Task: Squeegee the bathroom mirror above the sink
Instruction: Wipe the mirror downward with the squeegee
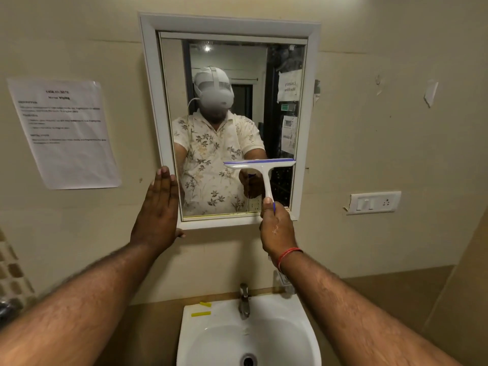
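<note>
One printed sheet (66, 133) is stuck to the beige wall at far left. Its bold heading reads "Mirror Wiping", and the smaller lines under it are too blurred to read. Just right of it, the left hand (158, 207) lies flat on the lower left side of the mirror's white frame (148, 88), its fingers straight and pressed together and its thumb tucked under the frame's bottom corner. Below, two yellow strips (202, 309) lie on the rim of the white sink (303, 313), left of the metal tap (244, 302). The mirror (229, 133) hangs above the sink. The white squeegee (264, 170) lies against the lower right part of the glass, with its blue-edged blade level and its handle pointing down. The right hand (277, 228) grips the end of the handle, fingers curled round it and thumb laid along it, and a red thread (289, 253) circles the wrist. A reflected paper sign (289, 85) reads "Laundry Machine" in reverse. At far right, a white switch plate (373, 202) sits on the wall.
</note>
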The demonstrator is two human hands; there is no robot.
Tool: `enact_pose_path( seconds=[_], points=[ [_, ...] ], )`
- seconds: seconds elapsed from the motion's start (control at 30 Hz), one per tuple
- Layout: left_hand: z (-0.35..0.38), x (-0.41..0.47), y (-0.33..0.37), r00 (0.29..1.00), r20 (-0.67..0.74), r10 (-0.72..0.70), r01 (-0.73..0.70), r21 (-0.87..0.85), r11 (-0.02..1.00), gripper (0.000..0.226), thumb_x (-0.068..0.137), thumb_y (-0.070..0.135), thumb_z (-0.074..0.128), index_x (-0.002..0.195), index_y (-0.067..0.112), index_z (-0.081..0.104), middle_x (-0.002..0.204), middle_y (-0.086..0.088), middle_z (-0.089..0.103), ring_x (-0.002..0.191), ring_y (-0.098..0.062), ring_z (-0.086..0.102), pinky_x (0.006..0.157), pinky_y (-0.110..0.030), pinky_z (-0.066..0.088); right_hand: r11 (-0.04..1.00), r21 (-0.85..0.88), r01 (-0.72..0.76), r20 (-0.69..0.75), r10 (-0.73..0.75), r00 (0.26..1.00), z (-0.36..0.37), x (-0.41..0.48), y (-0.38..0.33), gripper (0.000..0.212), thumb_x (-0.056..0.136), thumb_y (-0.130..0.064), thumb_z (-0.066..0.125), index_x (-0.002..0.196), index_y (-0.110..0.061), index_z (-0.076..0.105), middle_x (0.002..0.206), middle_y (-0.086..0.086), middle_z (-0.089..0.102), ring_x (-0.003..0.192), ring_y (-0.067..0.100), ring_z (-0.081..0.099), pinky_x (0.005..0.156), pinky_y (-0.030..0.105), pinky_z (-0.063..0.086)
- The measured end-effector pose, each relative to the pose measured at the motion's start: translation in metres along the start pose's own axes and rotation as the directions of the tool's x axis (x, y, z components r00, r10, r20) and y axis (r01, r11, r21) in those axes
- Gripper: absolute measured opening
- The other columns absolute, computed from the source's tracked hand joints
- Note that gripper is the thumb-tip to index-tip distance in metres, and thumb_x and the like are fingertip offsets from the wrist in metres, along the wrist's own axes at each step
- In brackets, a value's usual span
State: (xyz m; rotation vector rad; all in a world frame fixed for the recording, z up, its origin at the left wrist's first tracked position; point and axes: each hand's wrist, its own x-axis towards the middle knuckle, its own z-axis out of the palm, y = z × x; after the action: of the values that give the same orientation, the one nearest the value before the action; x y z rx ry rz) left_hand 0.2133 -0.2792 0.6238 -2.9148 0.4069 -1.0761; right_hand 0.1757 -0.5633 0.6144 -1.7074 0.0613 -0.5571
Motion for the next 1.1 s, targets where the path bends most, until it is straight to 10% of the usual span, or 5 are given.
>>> enact_pose_path(
  seconds=[0.37, 1.1],
  points=[
    [0.025, -0.017, 0.008, 0.999, 0.035, -0.027, 0.027, -0.016, 0.999, 0.18, 0.052, 0.042, 0.112, 0.173, -0.003, -0.013, 0.182, -0.028, -0.021, 0.171, -0.045, -0.017, 0.139, -0.062, 0.015, 0.999, 0.025, -0.035, 0.011, 0.035, 0.999, 0.003, -0.017, 0.042, 0.041, 0.095, -0.082, 0.037, 0.094, -0.051, 0.064, 0.08, -0.009, 0.064, 0.078, 0.016, 0.06, 0.084, 0.05, 0.059],
    [0.055, -0.062, 0.017, 0.982, 0.174, -0.067, 0.062, 0.032, 0.998, 0.171, 0.063, 0.052, 0.106, 0.173, -0.004, -0.013, 0.181, -0.026, -0.025, 0.171, -0.041, -0.021, 0.141, -0.054, 0.006, 0.968, -0.101, -0.23, -0.003, 0.231, 0.973, 0.004, -0.054, 0.092, 0.051, 0.107, -0.066, 0.039, 0.081, -0.025, 0.054, 0.074, -0.002, 0.055, 0.069, 0.023, 0.05, 0.071, 0.038, 0.044]
  ],
)
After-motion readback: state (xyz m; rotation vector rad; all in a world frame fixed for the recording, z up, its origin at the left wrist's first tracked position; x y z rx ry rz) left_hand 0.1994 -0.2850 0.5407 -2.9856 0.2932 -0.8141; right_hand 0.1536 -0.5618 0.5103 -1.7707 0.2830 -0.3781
